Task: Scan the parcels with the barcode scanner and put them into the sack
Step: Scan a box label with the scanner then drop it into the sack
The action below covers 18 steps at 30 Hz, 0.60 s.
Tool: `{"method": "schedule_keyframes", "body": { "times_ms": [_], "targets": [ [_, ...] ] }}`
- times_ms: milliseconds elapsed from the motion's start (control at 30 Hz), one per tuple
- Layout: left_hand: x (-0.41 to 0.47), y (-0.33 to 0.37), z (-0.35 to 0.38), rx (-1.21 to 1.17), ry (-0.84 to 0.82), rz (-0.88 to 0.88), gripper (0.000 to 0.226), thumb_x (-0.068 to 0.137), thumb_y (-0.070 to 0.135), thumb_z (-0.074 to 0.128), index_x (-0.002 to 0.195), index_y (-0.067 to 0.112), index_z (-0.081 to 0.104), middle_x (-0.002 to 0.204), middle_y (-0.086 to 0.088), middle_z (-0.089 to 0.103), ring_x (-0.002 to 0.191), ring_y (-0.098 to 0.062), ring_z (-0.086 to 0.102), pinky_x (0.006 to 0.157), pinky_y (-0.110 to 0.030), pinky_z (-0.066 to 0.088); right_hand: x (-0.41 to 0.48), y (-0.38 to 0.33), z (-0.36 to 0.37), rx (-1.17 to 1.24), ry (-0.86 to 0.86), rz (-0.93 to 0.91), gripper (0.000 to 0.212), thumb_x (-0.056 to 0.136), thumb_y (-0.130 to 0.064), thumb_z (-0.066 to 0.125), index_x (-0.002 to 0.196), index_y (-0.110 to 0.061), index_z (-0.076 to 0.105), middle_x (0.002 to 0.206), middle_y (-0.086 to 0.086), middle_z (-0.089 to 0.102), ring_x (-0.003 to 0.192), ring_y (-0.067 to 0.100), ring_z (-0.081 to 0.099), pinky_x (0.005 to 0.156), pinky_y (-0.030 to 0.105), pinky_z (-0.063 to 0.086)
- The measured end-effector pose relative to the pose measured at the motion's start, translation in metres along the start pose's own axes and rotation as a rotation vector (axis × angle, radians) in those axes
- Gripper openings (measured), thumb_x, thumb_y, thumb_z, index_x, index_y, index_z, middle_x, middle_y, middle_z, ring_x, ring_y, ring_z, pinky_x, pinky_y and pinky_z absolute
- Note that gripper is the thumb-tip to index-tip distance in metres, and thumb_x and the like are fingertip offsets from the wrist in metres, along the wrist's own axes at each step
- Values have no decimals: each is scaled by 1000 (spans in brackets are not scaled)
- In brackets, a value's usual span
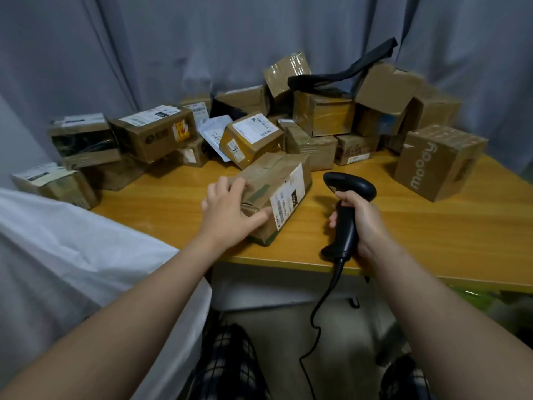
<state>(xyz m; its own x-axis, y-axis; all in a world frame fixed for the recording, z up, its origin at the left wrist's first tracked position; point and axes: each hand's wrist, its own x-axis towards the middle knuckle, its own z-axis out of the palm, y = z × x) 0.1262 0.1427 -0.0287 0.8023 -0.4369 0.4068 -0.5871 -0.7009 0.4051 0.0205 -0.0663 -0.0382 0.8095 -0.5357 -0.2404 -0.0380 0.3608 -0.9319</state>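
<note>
Gripping parcel (284,180) at near end with left hand (227,209), fingers curling over top, thumb pressing against side. Clamping scanner (350,187) handle in right hand (362,222), just beside label. Keeping parcel flat on worktop (418,235) near front edge, ahead of pile (251,134); white sack (72,255) at left. Judging by creased, taped cardboard: probably light, fairly stiff, crushable; gripping across short end, leaving label uncovered.

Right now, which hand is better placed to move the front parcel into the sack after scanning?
Left. The left hand grips the front parcel, and the white sack lies on that same side. The right hand is full, holding the barcode scanner.
</note>
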Motion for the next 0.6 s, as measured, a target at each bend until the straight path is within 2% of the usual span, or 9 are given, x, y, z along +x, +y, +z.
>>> {"method": "schedule_keyframes", "body": {
  "times_ms": [100, 167, 200, 300, 367, 433, 467, 533, 600],
  "targets": [
    [-1, -2, -21, -451, -64, -173, 20, 89, 48, 58, 101, 32, 54, 114, 3, 46, 111, -15, 40, 87, -32, 37, -8, 2, -4, 47, -42, 13, 23, 87, -27, 65, 88, -5, 61, 63, 7, 57, 50, 16, 56, 49, 23, 51],
    [0, -3, -30, -778, -176, -357, 19, 94, 51, 48, 100, 34, 56, 116, 1, 56, 110, -19, 51, 88, -36, 45, -13, 3, -6, 68, -64, 6, 23, 87, -27, 65, 90, -5, 60, 65, 8, 57, 51, 17, 56, 54, 27, 52],
    [-2, -5, -32, -841, -231, -424, 25, 94, 53, 44, 104, 34, 56, 116, 4, 57, 110, -18, 51, 95, -39, 44, -14, 4, -6, 62, -65, -4, 23, 87, -27, 65, 92, -5, 60, 68, 9, 59, 54, 17, 58, 60, 30, 53],
    [-9, -10, -28, -858, -265, -441, 28, 94, 54, 43, 108, 33, 57, 117, 6, 59, 108, -14, 52, 100, -40, 42, -21, 6, -3, 74, -35, -16, 24, 86, -26, 68, 99, -7, 62, 87, 13, 67, 75, 21, 67, 78, 35, 55],
    [-11, -12, -30, -870, -198, -381, 24, 87, 54, 53, 100, 35, 59, 117, 1, 60, 107, -17, 55, 89, -36, 46, -29, 5, 1, 68, 22, -60, 19, 85, -25, 69, 96, -10, 64, 96, 10, 65, 89, 21, 63, 77, 32, 50],
    [-6, -13, -38, -820, -118, -306, 30, 74, 58, 63, 97, 39, 58, 124, -4, 53, 110, -23, 55, 78, -31, 47, -34, 4, 4, 26, 56, -209, 10, 86, -18, 70, 92, -14, 62, 91, 2, 62, 89, 13, 60, 74, 24, 46],
    [-1, -12, -44, -774, -81, -260, 34, 73, 54, 68, 101, 39, 56, 129, -3, 46, 114, -23, 52, 77, -29, 47, -36, 0, 6, -35, 55, -301, 14, 85, -14, 71, 97, -14, 63, 91, -1, 63, 86, 5, 61, 72, 17, 46],
    [12, -2, -63, -618, -6, -154, 46, 75, 45, 73, 114, 39, 48, 131, 2, 33, 124, -21, 39, 90, -32, 45, -38, -12, 9, -208, 15, -456, 42, 81, -14, 75, 118, -9, 59, 104, 0, 66, 92, -2, 61, 70, 7, 45],
    [29, 15, -88, -417, -22, -6, 63, 71, 43, 76, 123, 42, 41, 132, 7, 27, 131, -18, 28, 103, -37, 35, -40, -30, 17, -331, -69, -545, 49, 77, -14, 78, 123, -13, 59, 110, -2, 67, 100, 0, 60, 73, 4, 44]
  ]
}}
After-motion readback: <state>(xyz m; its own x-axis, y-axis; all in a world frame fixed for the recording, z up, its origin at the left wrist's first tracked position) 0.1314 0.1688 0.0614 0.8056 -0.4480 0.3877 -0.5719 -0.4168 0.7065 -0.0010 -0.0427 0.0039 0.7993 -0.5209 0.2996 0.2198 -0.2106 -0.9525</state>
